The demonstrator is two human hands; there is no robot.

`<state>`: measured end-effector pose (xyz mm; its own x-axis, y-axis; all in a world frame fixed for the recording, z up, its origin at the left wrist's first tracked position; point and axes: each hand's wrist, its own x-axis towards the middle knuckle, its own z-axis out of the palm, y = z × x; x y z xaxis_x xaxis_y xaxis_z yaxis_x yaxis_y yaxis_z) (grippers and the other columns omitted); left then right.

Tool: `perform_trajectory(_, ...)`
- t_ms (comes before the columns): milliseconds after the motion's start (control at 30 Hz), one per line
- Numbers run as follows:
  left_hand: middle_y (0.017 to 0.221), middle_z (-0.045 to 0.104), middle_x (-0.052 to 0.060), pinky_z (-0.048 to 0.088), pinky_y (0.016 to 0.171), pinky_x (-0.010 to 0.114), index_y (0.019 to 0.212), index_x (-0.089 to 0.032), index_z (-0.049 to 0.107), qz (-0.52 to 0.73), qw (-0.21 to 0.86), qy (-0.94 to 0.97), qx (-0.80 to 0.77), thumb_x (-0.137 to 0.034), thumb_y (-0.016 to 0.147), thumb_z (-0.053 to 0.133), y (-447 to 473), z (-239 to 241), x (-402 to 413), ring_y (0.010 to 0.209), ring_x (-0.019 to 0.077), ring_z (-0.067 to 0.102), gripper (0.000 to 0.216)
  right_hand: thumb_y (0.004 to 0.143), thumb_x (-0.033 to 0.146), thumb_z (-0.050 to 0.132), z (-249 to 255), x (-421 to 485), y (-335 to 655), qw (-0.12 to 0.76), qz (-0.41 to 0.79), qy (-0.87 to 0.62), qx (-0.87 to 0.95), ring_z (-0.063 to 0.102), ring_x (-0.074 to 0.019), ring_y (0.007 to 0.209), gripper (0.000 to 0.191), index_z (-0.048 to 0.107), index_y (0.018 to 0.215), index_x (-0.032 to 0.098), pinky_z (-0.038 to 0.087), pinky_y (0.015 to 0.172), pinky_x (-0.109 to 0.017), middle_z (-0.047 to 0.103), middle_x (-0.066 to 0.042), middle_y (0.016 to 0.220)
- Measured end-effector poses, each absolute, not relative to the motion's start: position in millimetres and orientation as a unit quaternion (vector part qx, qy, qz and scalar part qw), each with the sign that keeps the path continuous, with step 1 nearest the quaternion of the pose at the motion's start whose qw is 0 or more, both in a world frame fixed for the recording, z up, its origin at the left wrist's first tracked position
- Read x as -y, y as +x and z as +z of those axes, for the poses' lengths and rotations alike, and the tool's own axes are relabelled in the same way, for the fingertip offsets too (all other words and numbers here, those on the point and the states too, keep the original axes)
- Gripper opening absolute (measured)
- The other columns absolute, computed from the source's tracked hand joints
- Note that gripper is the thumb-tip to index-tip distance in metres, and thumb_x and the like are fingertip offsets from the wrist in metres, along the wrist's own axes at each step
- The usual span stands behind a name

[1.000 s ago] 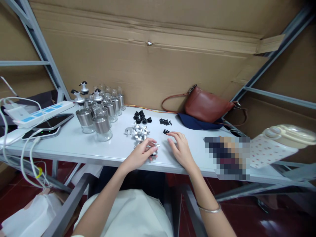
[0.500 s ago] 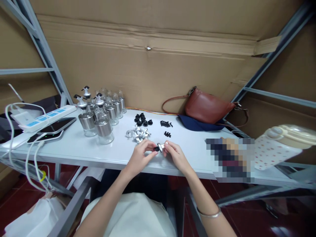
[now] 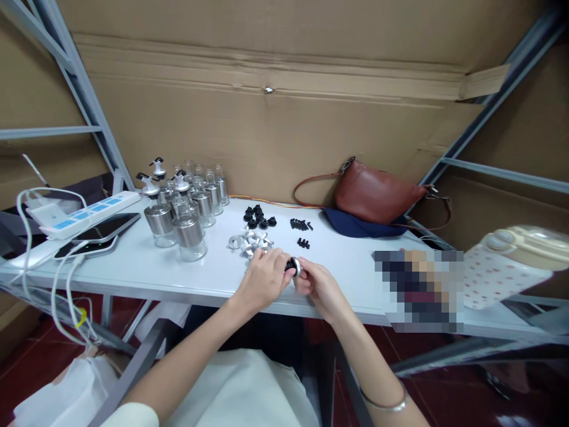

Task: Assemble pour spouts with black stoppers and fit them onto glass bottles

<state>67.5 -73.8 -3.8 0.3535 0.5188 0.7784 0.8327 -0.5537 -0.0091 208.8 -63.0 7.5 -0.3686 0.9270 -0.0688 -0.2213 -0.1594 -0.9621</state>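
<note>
Between both hands, over the front of the table, is a bottle pourer top with a silver cap (image 3: 297, 267) and a black ribbed stopper (image 3: 289, 266). My left hand (image 3: 263, 277) closes on the stopper side. My right hand (image 3: 319, 286) pinches the silver side; its fingers hide the spout. Just behind my left hand lies a pile of silver pourer caps (image 3: 251, 240). Black stoppers (image 3: 259, 218) are grouped farther back. To their right are small black spouts (image 3: 301, 225) and a few short black pieces (image 3: 303, 243).
Several glass bottles with steel sleeves (image 3: 189, 232) stand left, three topped with pourers. A power strip (image 3: 95, 212) and phones (image 3: 111, 225) lie far left. A brown bag (image 3: 377, 193) rests on a dark blue cap (image 3: 351, 224). A dotted bottle (image 3: 498, 270) and a blurred item are right.
My left hand has turned over and wrapped farther around the stopper. The pourer top has shifted slightly right and rotated, with its silver cap now facing my right hand. The view has shifted slightly.
</note>
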Motion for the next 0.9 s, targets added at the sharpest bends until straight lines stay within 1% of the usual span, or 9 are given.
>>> perform_trajectory(67,0.073,0.060,0.004,0.030,0.065,0.033,0.083,-0.014,0.051,-0.385,0.230,-0.791,0.417,-0.027,0.097,0.023,66,1,73,0.066,0.0178,0.053,0.034,0.062,0.058,0.069,10,68,205,0.441,0.675,-0.347,0.479,0.022,-0.0055,0.045,0.051,0.037,0.054,0.020,0.016,0.046,-0.023,0.027,0.008,0.048)
perform_trajectory(167,0.066,0.059,0.001,0.028,0.066,0.033,0.077,-0.016,0.051,-0.404,0.183,-0.784,0.434,-0.026,0.097,0.019,66,8,76,0.059,0.0151,0.049,0.039,0.078,0.055,0.056,9,75,200,0.484,0.595,-0.332,0.549,0.028,-0.0085,0.049,0.045,0.036,0.056,0.020,0.024,0.049,-0.025,0.031,0.006,0.052)
perform_trajectory(233,0.062,0.057,-0.001,0.029,0.067,0.033,0.072,-0.017,0.050,-0.408,0.105,-0.784,0.456,-0.027,0.097,0.016,66,11,79,0.056,0.0137,0.047,0.044,0.089,0.044,0.047,7,78,201,0.515,0.455,-0.331,0.647,0.036,-0.0111,0.054,0.037,0.041,0.061,0.020,0.030,0.054,-0.027,0.039,0.003,0.057)
perform_trajectory(333,0.060,0.056,-0.001,0.033,0.070,0.032,0.064,-0.018,0.048,-0.398,-0.030,-0.782,0.478,-0.035,0.097,0.011,55,16,81,0.056,0.0133,0.047,0.052,0.092,0.026,0.044,6,76,213,0.522,0.165,-0.265,0.794,0.048,-0.0149,0.066,0.017,0.052,0.079,0.020,0.037,0.064,-0.030,0.054,-0.002,0.071)
perform_trajectory(467,0.050,0.050,0.002,0.036,0.056,0.028,0.056,-0.019,0.044,-0.422,-0.109,-0.640,0.633,-0.044,0.096,0.002,15,33,67,0.051,0.0156,0.047,0.063,0.092,0.020,0.044,12,68,237,0.573,-0.088,-0.218,0.785,0.055,-0.0196,0.078,0.010,0.053,0.093,0.023,0.042,0.071,-0.034,0.059,-0.006,0.084)
perform_trajectory(600,0.089,0.066,0.008,0.042,0.070,0.028,0.096,-0.016,0.055,-0.251,-0.002,-0.662,0.706,-0.039,0.097,0.029,-12,60,36,0.082,0.0203,0.062,0.035,0.094,0.024,0.041,11,61,240,0.611,-0.045,-0.349,0.709,0.057,-0.0218,0.087,0.014,0.055,0.095,0.022,0.046,0.076,-0.037,0.058,-0.008,0.091)
perform_trajectory(667,0.108,0.064,0.016,0.043,0.080,0.031,0.109,-0.011,0.053,-0.150,0.030,-0.667,0.729,-0.026,0.094,0.040,-13,68,17,0.097,0.0239,0.061,0.025,0.093,0.023,0.042,5,58,233,0.578,-0.023,-0.359,0.732,0.057,-0.0216,0.088,0.016,0.057,0.097,0.021,0.047,0.077,-0.036,0.058,-0.009,0.093)
perform_trajectory(800,0.108,0.063,0.018,0.042,0.092,0.040,0.103,-0.008,0.059,-0.086,0.017,-0.656,0.749,-0.014,0.089,0.048,-10,62,-18,0.105,0.0260,0.060,0.019,0.092,0.018,0.045,-7,55,220,0.534,0.001,-0.330,0.778,0.058,-0.0207,0.089,0.018,0.060,0.100,0.018,0.048,0.078,-0.034,0.058,-0.010,0.095)
perform_trajectory(900,0.109,0.062,0.010,0.045,0.093,0.044,0.105,-0.011,0.060,-0.062,-0.003,-0.654,0.754,-0.027,0.090,0.053,-16,47,-36,0.104,0.0217,0.059,0.023,0.092,0.017,0.047,-9,57,215,0.522,0.032,-0.315,0.792,0.059,-0.0192,0.086,0.016,0.060,0.100,0.018,0.049,0.075,-0.032,0.061,-0.009,0.094)
